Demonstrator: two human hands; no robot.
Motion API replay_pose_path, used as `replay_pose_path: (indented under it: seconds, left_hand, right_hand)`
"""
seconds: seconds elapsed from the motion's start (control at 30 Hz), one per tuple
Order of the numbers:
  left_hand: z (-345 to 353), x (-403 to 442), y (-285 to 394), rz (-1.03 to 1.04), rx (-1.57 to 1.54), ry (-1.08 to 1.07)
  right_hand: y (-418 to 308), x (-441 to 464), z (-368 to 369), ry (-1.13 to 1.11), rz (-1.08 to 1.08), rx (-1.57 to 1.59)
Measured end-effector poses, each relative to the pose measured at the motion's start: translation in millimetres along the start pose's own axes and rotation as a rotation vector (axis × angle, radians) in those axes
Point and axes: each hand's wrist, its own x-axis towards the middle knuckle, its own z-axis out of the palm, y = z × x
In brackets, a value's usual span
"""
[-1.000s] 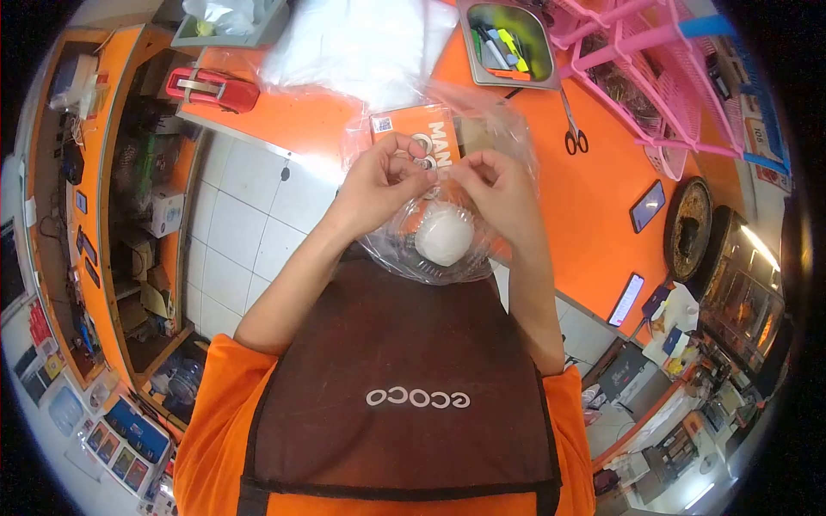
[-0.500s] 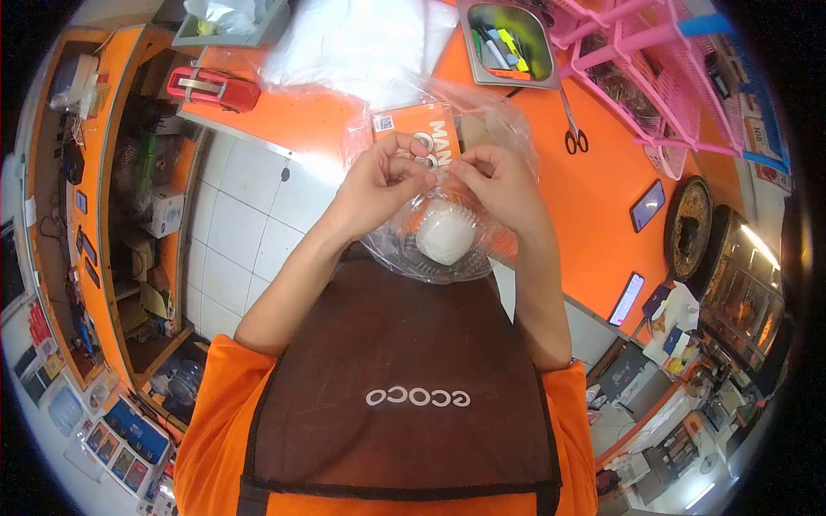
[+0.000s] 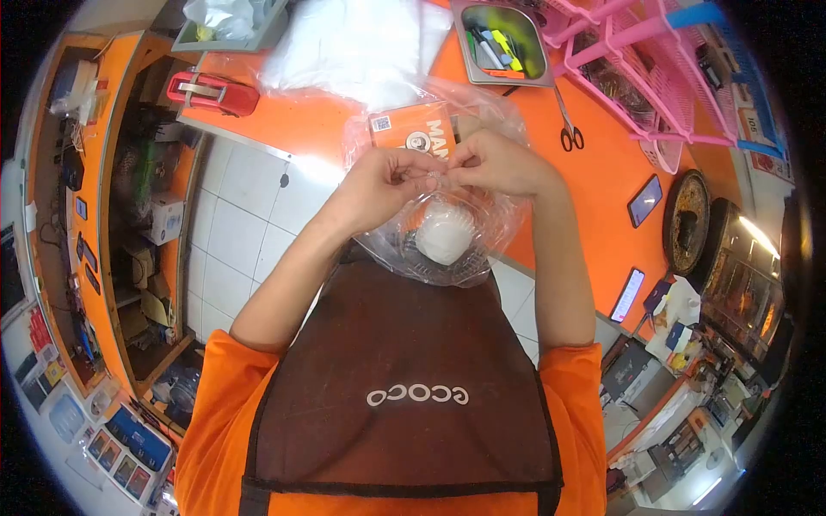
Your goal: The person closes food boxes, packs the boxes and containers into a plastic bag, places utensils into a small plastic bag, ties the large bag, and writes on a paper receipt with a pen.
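Observation:
A clear plastic bag (image 3: 366,219) sits at the table's near edge, just beyond my apron. Inside it are a round white item (image 3: 445,234), perhaps a lidded cup, in a clear ridged container, and an orange printed box (image 3: 404,127). Above these, my left hand (image 3: 387,182) is closed, its fingertips pinching the bag's gathered plastic. My right hand (image 3: 499,163) pinches the same gathered plastic from the other side, fingers bent. Their fingertips nearly meet, and the exact shape of the plastic between them is hard to see.
On the orange table (image 3: 576,206) lie scissors (image 3: 570,129), two phones (image 3: 644,201) and a red case-like object (image 3: 212,93). A metal tray of markers (image 3: 503,47) stands at the back, near pink baskets (image 3: 637,77). White plastic sheets (image 3: 348,43) lie behind the bag.
My right hand has turned and its elbow has swung outward to the right. Both hands stay on the bag's plastic, fingertips slightly lower, and more of the box's print shows.

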Motion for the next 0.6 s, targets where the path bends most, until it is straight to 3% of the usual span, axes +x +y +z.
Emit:
replay_pose_path:
  seconds: [0.17,0.27,0.47,0.6]
  left_hand:
    - [-8.1,3.5,2.9,-0.094,0.018,-0.082]
    - [-13.4,6.0,7.8,-0.174,0.015,-0.117]
    - [-19.5,9.6,5.0,-0.157,0.018,-0.131]
    - [-19.1,7.6,7.2,-0.176,0.003,-0.102]
  right_hand:
    - [-13.7,6.2,-11.8,-0.26,0.109,0.128]
    - [-10.4,8.9,-12.0,-0.298,0.118,0.111]
    - [-0.1,-0.6,-0.5,-0.06,-0.14,0.028]
    - [-1.3,-10.6,12.9,0.018,-0.051,0.133]
